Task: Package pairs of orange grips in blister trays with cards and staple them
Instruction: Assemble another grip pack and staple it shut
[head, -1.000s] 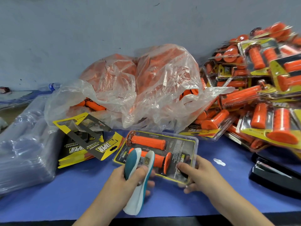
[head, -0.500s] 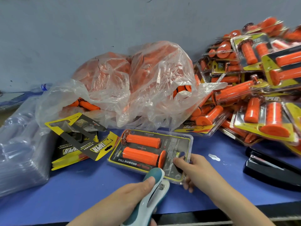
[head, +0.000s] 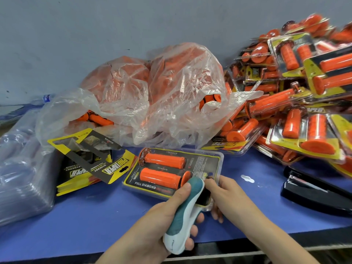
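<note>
A clear blister tray point(head: 172, 173) with two orange grips point(head: 162, 161) on a black and yellow card lies on the blue table. My left hand point(head: 167, 212) is closed around a teal and white stapler point(head: 185, 214), whose jaws sit over the tray's near right corner. My right hand point(head: 226, 195) pinches that same right end of the tray, thumb on top, fingers underneath.
A crumpled plastic bag point(head: 152, 98) of loose orange grips lies behind. Finished packs point(head: 297, 103) pile up at the right. A stack of printed cards point(head: 89, 162) and stacked empty clear trays point(head: 21, 164) lie at the left. A black stapler point(head: 316, 191) rests at the right.
My left hand drew the teal stapler off the tray's front toward me, then brought it onto the near right corner. My right hand kept holding the tray's right end.
</note>
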Demonstrator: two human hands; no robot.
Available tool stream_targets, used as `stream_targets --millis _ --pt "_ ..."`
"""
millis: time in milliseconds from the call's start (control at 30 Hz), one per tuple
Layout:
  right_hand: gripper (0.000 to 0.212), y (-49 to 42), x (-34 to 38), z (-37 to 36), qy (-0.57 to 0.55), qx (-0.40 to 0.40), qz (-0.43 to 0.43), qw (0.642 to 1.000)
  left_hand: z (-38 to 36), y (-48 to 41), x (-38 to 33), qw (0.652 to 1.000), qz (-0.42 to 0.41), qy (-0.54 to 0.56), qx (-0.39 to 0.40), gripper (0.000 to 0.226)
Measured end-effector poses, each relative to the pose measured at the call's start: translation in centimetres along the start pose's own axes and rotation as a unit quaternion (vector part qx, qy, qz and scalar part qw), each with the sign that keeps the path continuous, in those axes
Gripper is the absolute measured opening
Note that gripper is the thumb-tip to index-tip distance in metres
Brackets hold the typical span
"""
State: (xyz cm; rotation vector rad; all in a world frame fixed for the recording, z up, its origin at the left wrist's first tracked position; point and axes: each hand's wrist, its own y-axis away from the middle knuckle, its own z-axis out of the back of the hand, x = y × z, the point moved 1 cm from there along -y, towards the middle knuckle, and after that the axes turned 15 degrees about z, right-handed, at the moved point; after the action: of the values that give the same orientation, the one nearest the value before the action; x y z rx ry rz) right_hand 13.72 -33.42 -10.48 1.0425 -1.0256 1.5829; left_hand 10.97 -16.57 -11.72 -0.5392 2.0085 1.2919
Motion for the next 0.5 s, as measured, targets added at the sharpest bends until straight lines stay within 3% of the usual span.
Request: stream_targets --millis 100,267,367,500 --pt "0.035 0.0 -0.9 0.0 -0.027 -0.011 0.000 1.000 -0.3 -0.1 0.3 1.000 -0.012 0.013 -0.012 0.079" --pt "0.068 0.2 -1.0 -0.6 -0.099 0.033 -0.051 0.993 -1.1 0.0 -0.1 0.999 -0.007 0.026 -0.036 0.065" --pt "0.061 0.4 -0.7 -0.9 -0.158 0.064 -0.085 0.982 -1.4 0.1 -0.3 0.998 -0.009 0.021 -0.058 0.064" --pt "0.053 0.4 -0.5 -0.8 -0.165 0.048 -0.079 0.982 -1.7 0.1 -0.6 0.996 -0.018 -0.015 -0.082 0.063"
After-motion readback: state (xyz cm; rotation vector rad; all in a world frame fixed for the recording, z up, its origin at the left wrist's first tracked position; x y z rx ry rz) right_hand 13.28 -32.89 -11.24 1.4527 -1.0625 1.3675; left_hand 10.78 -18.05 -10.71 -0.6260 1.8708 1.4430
